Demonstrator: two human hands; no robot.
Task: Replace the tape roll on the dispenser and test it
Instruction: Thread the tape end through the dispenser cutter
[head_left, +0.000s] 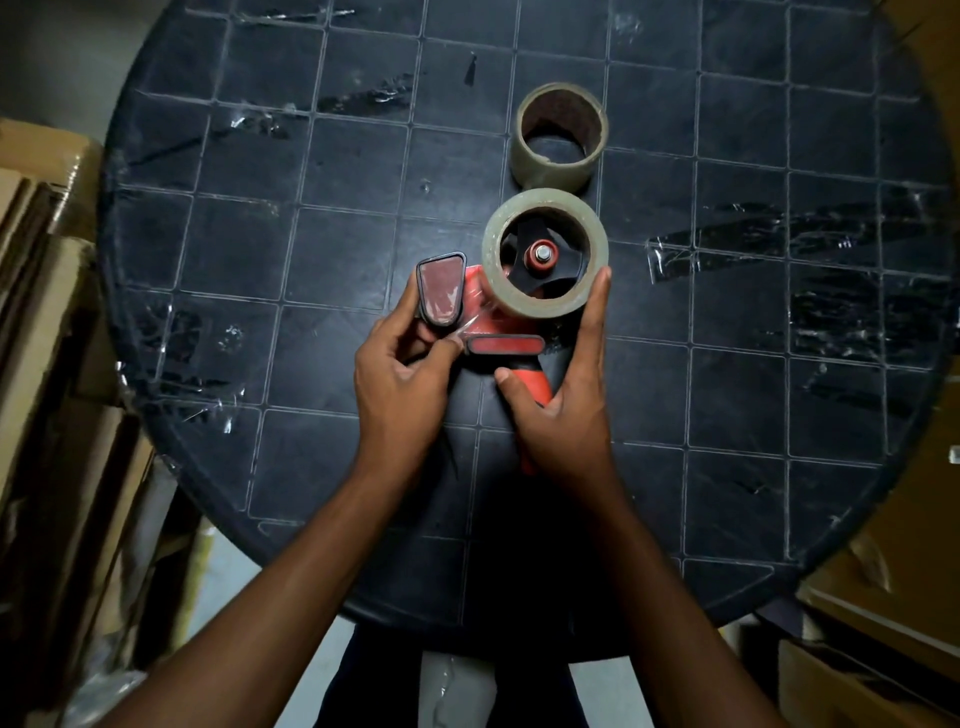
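Note:
A red and black tape dispenser (506, 344) lies on its side in the middle of the round black table (322, 218). A clear tape roll (545, 301) sits on its hub. My right hand (563, 400) wraps the red handle, with the index finger up against the roll's right side. My left hand (402, 374) pinches the loose clear tape end (470, 325) beside the dispenser's front flap (440, 288). A second roll (562, 136), nearly used up and mostly cardboard core, stands on the table just beyond the dispenser.
Strips of old clear tape (737, 244) stick to the tabletop, mostly at the right and left. Cardboard boxes (47, 291) stand stacked at the left, and more boxes (883, 613) at the lower right.

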